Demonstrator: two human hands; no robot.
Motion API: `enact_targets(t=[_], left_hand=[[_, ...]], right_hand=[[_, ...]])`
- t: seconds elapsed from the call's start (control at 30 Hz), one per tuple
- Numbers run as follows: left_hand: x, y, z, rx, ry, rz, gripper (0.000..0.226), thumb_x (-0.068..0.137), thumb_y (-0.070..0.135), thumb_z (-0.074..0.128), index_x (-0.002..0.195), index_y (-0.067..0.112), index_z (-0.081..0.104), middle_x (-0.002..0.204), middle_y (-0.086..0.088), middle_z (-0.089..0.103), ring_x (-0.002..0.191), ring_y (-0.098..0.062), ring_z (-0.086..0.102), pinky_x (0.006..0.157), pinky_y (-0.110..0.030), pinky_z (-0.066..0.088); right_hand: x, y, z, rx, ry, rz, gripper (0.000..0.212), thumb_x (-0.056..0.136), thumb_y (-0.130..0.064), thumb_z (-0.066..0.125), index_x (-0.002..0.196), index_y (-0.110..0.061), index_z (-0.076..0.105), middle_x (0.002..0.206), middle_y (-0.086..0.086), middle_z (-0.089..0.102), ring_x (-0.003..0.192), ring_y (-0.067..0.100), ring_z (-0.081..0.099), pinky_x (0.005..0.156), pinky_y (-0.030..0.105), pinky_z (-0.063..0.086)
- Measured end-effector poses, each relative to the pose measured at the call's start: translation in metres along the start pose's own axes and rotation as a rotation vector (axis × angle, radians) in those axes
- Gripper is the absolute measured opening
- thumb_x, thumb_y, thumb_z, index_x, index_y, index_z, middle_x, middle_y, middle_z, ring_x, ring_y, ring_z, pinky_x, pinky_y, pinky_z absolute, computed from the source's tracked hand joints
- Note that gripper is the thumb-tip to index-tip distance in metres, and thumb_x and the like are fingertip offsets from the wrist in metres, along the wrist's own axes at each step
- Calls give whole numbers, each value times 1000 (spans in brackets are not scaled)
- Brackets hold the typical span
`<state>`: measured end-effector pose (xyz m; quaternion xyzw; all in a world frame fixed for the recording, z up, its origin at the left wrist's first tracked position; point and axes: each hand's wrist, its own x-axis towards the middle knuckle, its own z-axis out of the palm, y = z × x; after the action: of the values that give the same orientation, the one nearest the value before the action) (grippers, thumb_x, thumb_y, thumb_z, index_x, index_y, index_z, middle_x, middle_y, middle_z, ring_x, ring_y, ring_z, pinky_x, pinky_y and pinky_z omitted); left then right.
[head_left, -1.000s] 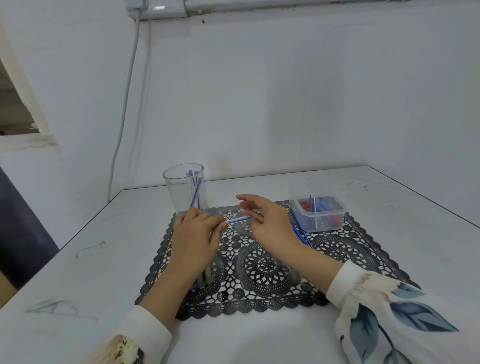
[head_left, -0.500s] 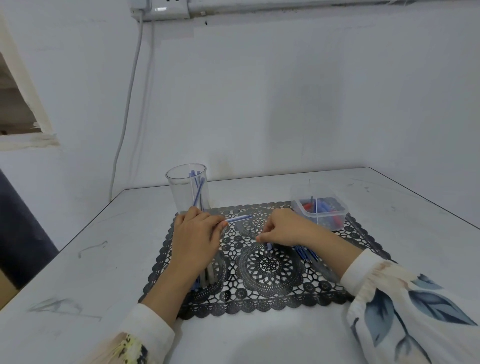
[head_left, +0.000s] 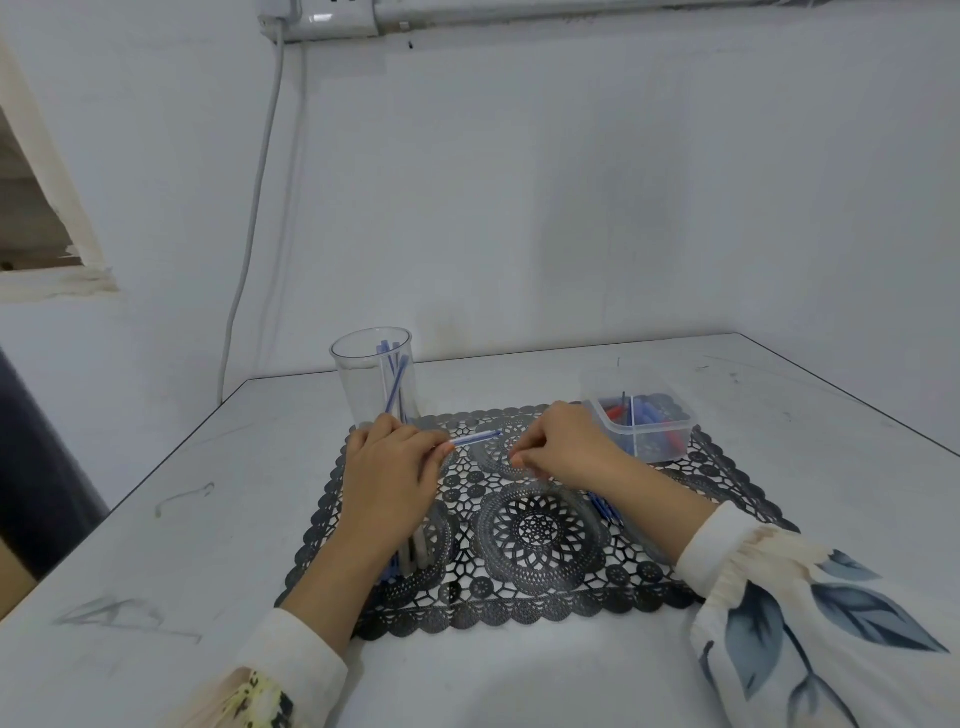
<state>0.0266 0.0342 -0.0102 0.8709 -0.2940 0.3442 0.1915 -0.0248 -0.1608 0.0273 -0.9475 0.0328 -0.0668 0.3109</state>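
My left hand pinches a thin blue pen refill that points right, above the black lace placemat. My right hand rests low on the mat with its fingers curled; what they hold is hidden. A clear plastic cup with several blue refills stands at the mat's far left corner. More blue sticks lie on the mat beside my right forearm. Grey pen parts lie under my left wrist.
A clear plastic box with red and blue pieces sits at the mat's far right corner. The white table meets a white wall behind. A white cable hangs down the wall at left.
My right hand let go of the refill's right end and dropped to the mat, fingers curling. My left hand kept hold of the refill and barely moved.
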Motion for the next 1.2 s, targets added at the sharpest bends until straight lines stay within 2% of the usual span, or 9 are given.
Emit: enact_targets(t=[0.07, 0.17, 0.27, 0.4, 0.53, 0.73, 0.93, 1.03, 1.2], left_hand=[[0, 0, 1, 3, 1, 3, 27, 85, 38, 51, 88, 24, 73, 68, 12, 64, 75, -17, 50, 73, -38, 39], [1, 1, 1, -3, 4, 2, 26, 85, 38, 51, 88, 25, 73, 67, 13, 63, 74, -16, 49, 72, -37, 38], [0, 1, 1, -25, 10, -5, 27, 85, 38, 51, 89, 24, 73, 67, 13, 62, 75, -15, 47, 72, -36, 36], [0, 2, 2, -45, 9, -10, 27, 85, 38, 50, 89, 24, 73, 67, 13, 61, 75, -12, 43, 72, -35, 35], [-1, 2, 2, -56, 2, -13, 28, 86, 39, 49, 90, 24, 73, 68, 13, 61, 76, -11, 40, 73, -36, 36], [0, 3, 2, -57, 4, 3, 44, 87, 48, 36, 92, 25, 73, 66, 14, 59, 75, -14, 44, 72, -37, 38], [0, 2, 1, -46, 18, 30, 44, 87, 47, 37, 91, 24, 74, 66, 14, 62, 75, -17, 49, 73, -36, 36], [0, 2, 1, -46, 31, 49, 43, 87, 46, 37, 89, 24, 74, 65, 13, 62, 73, -17, 49, 73, -35, 36], [1, 3, -1, -38, 56, 88, 40, 88, 43, 39, 86, 23, 74, 63, 13, 62, 70, -15, 46, 72, -32, 32]], right_hand=[[1, 0, -1, 200, 65, 23, 16, 87, -10, 64, 99, -4, 72, 76, 13, 70, 59, 13, 62, 66, 21, 56], [0, 0, -2, 407, 129, 31, 15, 87, -4, 62, 100, -2, 71, 66, 6, 65, 47, 1, 56, 52, 10, 48], [0, 0, 0, 488, 163, 7, 14, 84, -5, 66, 97, -2, 72, 64, 6, 66, 44, 0, 55, 52, 10, 46], [1, 0, 5, 530, 188, -28, 13, 82, -6, 69, 93, -3, 73, 63, 7, 67, 47, 3, 57, 58, 14, 51], [0, 0, 7, 546, 182, -59, 13, 81, -6, 70, 93, -4, 73, 66, 10, 68, 48, 4, 58, 57, 13, 49], [1, 1, 9, 580, 202, -108, 14, 81, -5, 70, 94, -3, 73, 65, 10, 68, 50, 8, 59, 58, 15, 51], [-1, -1, 13, 611, 220, -116, 12, 82, -2, 68, 93, -3, 72, 62, 5, 66, 46, 5, 57, 53, 15, 49], [-2, -2, 15, 628, 223, -134, 12, 85, -2, 65, 94, -8, 70, 66, 11, 66, 46, 8, 56, 48, 17, 47], [-3, -3, 17, 669, 236, -147, 15, 92, -6, 55, 94, -15, 66, 61, 8, 63, 44, 10, 53, 43, 19, 44]])
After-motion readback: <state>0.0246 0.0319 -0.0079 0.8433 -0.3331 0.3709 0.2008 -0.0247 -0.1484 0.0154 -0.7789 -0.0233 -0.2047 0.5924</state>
